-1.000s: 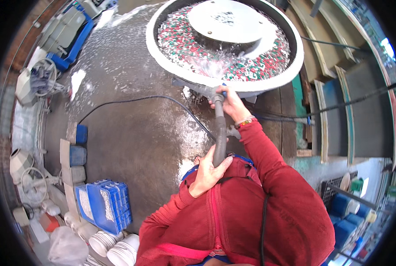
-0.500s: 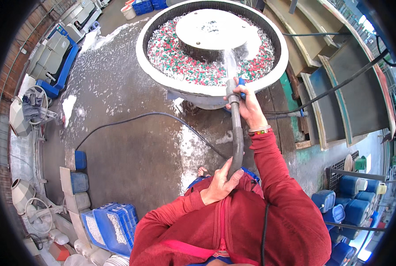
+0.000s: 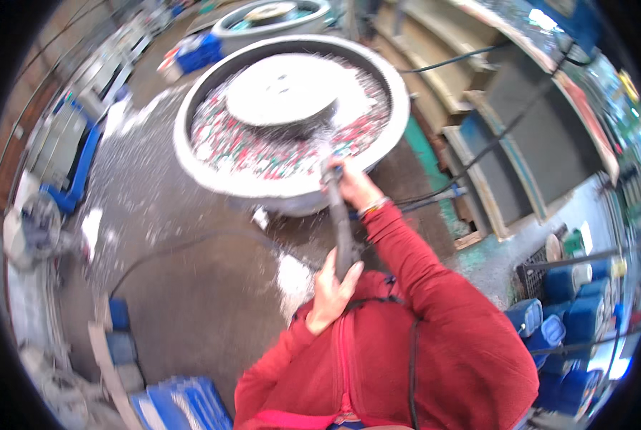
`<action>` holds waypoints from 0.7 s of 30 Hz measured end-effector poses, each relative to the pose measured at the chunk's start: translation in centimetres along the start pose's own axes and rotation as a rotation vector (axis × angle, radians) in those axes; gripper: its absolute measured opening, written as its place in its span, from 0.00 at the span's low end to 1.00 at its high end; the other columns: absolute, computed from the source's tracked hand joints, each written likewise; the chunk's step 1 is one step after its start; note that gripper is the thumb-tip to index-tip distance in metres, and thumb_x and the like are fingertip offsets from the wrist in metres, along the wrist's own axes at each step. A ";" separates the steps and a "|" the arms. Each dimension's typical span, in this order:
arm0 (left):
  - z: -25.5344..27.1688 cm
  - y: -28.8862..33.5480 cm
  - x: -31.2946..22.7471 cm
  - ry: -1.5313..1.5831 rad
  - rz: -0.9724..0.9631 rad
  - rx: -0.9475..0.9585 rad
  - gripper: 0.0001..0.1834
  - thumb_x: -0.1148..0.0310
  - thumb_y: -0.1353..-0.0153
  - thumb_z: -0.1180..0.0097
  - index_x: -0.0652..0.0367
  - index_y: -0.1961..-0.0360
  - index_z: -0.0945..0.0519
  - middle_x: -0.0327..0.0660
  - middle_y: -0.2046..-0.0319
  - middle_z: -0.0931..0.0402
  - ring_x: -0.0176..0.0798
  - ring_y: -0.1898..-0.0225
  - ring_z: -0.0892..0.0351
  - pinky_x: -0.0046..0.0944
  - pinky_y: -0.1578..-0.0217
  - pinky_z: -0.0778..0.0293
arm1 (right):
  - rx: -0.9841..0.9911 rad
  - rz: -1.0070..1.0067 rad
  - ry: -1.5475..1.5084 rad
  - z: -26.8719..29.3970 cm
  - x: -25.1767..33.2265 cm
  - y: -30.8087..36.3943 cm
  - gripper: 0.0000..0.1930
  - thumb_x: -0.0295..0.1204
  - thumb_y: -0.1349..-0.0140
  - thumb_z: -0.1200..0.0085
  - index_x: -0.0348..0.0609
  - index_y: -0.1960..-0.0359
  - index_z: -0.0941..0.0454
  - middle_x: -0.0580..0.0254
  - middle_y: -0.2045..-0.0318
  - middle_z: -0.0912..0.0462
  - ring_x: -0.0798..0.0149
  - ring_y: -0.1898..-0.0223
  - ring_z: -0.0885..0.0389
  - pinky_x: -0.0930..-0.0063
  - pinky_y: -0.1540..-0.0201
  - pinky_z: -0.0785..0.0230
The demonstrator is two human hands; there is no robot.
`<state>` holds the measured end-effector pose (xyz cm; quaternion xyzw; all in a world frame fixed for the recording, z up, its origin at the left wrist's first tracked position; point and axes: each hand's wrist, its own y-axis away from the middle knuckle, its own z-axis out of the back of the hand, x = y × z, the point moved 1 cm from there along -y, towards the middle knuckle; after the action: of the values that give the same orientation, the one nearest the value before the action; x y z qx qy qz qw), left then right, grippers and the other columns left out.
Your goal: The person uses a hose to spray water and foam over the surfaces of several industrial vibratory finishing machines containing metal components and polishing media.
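Observation:
My right hand [image 3: 358, 188] is closed round the valve end of a grey hose [image 3: 340, 228], by its small blue lever. Lower down, near my body, my left hand [image 3: 328, 295] grips the same hose with thumb and fingers on either side. Water sprays from the hose end over the near rim of a big round tub [image 3: 259, 188]. Small red, green and whitish pieces [image 3: 224, 143] fill the tub round a raised pale disc [image 3: 281, 87]. Blur hides the exact shape of the pieces.
Behind the tub stands a second round tub [image 3: 234, 34]. Wooden-edged grey panels [image 3: 507, 161] stand at the right, above blue jerrycans [image 3: 568, 283]. Blue crates [image 3: 184, 405] lie at the lower left. A dark cable [image 3: 184, 244] crosses the wet floor.
The view has shifted, so the tub sits lower and further left, and the second tub shows behind it. Both hands keep hold of the hose, with the water still running.

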<state>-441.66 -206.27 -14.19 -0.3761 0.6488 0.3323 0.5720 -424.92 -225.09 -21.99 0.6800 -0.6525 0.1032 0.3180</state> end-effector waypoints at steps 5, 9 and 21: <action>-5.0 -2.4 0.1 0.149 0.140 0.064 0.13 0.72 0.44 0.48 0.63 0.59 0.31 0.32 0.82 0.31 0.21 0.85 0.38 0.24 0.85 0.41 | -0.079 -0.037 0.101 1.8 5.2 1.1 0.17 0.30 0.55 0.51 0.45 0.61 0.36 0.56 0.75 0.30 0.57 0.75 0.27 0.63 0.80 0.31; -8.9 -3.5 0.6 0.090 0.145 0.071 0.13 0.73 0.46 0.46 0.63 0.60 0.31 0.32 0.82 0.32 0.22 0.84 0.37 0.25 0.84 0.40 | -0.104 -0.034 0.097 3.2 9.2 2.0 0.24 0.28 0.55 0.52 0.51 0.53 0.40 0.57 0.72 0.31 0.57 0.77 0.26 0.64 0.83 0.32; -11.7 -3.5 2.3 -0.019 0.172 0.082 0.26 0.75 0.51 0.43 0.61 0.48 0.32 0.38 0.74 0.24 0.28 0.77 0.29 0.29 0.73 0.32 | -0.174 0.063 0.165 3.9 11.8 5.0 0.14 0.28 0.51 0.55 0.35 0.63 0.35 0.55 0.76 0.30 0.56 0.77 0.24 0.61 0.83 0.28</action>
<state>-444.50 -218.36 -15.04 -0.2921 0.6864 0.3569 0.5623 -429.23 -236.75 -16.96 0.6183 -0.6516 0.1118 0.4251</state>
